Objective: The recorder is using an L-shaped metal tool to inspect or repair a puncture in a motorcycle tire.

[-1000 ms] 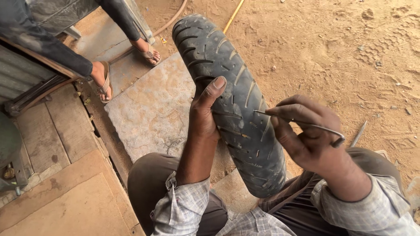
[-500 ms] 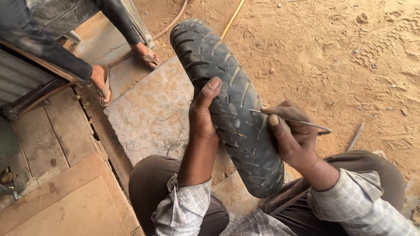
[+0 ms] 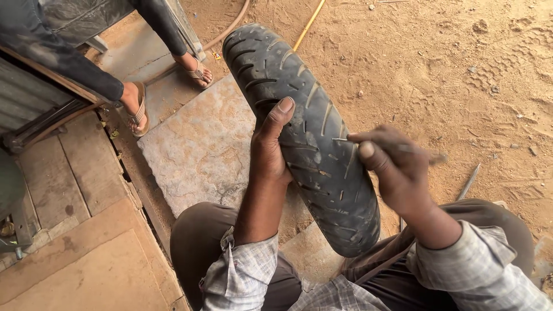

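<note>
An outdoor roadside tyre-repair spot: sandy ground (image 3: 461, 75), stone slab (image 3: 196, 150), worn wooden planks (image 3: 75, 173), hoses (image 3: 308, 23), a motorcycle tyre (image 3: 299, 109).

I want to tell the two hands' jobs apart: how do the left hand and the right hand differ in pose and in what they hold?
The left hand grips the side of the black tyre, thumb laid flat on the tread; the right hand holds a thin metal tool in a pinch, its tip at the tread. The left hand looks sharp; the right hand is motion-blurred. Both come out of checked sleeves.
</note>
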